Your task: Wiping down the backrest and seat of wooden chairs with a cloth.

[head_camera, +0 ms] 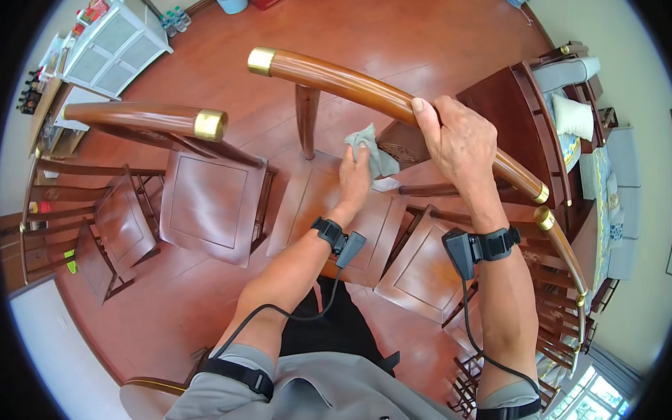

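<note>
A wooden chair stands right before me, its curved top rail [340, 81] tipped with brass-coloured caps. My right hand [459, 137] is closed over that rail, right of its middle, with the thumb lying along the top. Lower down, my left hand [355, 177] holds a crumpled grey cloth [374, 156] beside the carved back splat [410, 145], above the rear of the seat [341, 221]. Whether the cloth touches the splat I cannot tell. A small white piece [386, 184], perhaps paper or cloth, shows just below the grey cloth.
Matching chairs crowd both sides: one with a seat [214, 206] on the left, another seat [428, 263] close on the right. A white cabinet [117, 41] stands at the far left. A dark wooden bench with a white cushion [573, 119] lines the right. Behind are a blue bin [232, 1] and water bottles [176, 21].
</note>
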Available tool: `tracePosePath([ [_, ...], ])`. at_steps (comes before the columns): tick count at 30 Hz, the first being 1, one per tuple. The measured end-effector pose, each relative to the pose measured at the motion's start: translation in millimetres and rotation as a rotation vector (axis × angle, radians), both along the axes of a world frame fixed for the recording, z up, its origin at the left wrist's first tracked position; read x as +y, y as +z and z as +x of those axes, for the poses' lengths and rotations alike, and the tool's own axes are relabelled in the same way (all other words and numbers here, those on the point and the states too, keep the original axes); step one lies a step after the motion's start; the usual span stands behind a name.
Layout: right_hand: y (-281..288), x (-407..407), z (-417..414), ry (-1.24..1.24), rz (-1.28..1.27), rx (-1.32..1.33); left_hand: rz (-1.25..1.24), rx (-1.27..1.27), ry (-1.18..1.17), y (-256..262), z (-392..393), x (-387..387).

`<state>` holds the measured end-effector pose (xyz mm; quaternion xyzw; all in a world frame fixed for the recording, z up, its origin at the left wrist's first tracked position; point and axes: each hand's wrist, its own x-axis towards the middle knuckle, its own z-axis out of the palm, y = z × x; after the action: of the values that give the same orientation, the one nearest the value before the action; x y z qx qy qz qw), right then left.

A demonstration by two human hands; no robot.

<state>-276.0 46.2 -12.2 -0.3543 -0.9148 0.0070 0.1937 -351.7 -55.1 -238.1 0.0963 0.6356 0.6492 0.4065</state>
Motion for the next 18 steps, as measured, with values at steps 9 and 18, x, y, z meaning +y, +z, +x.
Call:
tracePosePath([
  [9, -7.7, -9.8, 7.8, 0.021, 0.064, 0.021, -0.127, -0.215, 0.154, -112.0, 1.4, 0.8],
  [18, -10.8, -13.0, 7.5, 0.043, 0.096, 0.062, 0.141, -0.823, 0.323, -188.5, 19.1, 1.0],
])
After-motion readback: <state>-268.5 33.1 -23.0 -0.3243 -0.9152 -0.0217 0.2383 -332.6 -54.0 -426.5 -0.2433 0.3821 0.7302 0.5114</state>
